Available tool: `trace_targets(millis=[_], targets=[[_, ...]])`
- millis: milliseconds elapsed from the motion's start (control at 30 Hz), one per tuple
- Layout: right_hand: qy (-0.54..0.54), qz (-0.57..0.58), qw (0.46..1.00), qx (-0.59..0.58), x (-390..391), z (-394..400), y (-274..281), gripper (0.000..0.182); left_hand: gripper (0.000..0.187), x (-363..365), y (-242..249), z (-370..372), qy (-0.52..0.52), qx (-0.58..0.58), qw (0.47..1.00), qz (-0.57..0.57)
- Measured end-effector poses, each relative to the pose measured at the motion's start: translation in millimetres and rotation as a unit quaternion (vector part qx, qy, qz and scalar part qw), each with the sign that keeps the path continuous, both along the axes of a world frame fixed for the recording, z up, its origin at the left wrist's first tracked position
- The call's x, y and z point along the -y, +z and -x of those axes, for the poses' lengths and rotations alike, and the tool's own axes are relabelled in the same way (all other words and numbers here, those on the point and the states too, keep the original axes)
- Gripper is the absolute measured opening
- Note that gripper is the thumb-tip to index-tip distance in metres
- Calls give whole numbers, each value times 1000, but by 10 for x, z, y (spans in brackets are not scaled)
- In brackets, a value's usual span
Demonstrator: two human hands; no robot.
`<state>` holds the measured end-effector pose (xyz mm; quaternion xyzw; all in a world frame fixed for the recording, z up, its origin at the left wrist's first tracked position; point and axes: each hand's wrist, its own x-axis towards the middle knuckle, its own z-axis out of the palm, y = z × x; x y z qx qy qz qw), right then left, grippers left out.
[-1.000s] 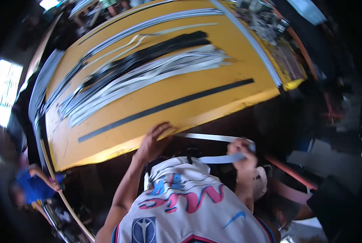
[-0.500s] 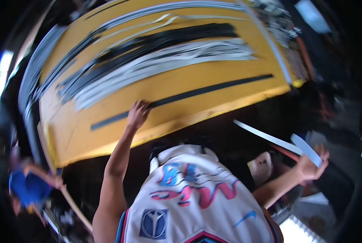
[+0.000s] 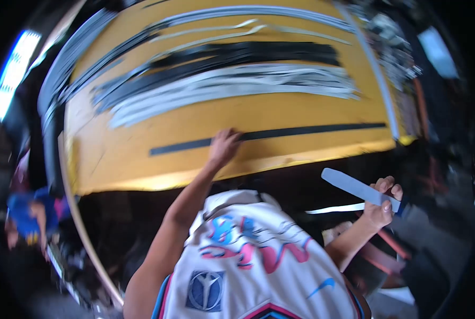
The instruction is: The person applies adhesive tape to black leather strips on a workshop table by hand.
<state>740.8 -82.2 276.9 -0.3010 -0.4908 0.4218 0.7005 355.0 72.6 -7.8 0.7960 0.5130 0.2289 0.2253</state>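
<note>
A single dark strip lies lengthwise near the front edge of the yellow table. My left hand rests on this strip left of its middle, fingers bent and drawn together over it. Off the table to the right, my right hand is closed around a pale flat strip, whose rounded end points up and left. A thin white strip sticks out to the left below that hand; how it is held cannot be made out.
Bundles of light grey strips and black strips lie across the table. More grey strips hang over its left edge. A person in blue is at the lower left, near a long curved edge.
The view has shifted, and the table appears turned. My right hand has moved left and up, with its pale strip turned broad side to view. My left hand is still on the dark strip.
</note>
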Motion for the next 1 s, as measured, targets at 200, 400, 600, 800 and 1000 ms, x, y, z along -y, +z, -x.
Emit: trace_targets(millis=[200,400,600,800,1000], targets=[[89,209,951,209,-684,1071,-76,24,44,194,209,508,41,-2,999,-18],[144,256,931,215,-1068,2124,-532,21,47,357,329,2417,124,-103,986,-51],[142,234,920,280,-1359,3226,-1056,18,39,344,260,3127,49,-69,996,-15],[184,373,909,23,-1384,4099,-1690,15,36,366,258,3419,23,-34,999,9],[169,419,891,40,-1360,4423,-2112,22,39,409,249,3699,37,-28,999,-5]])
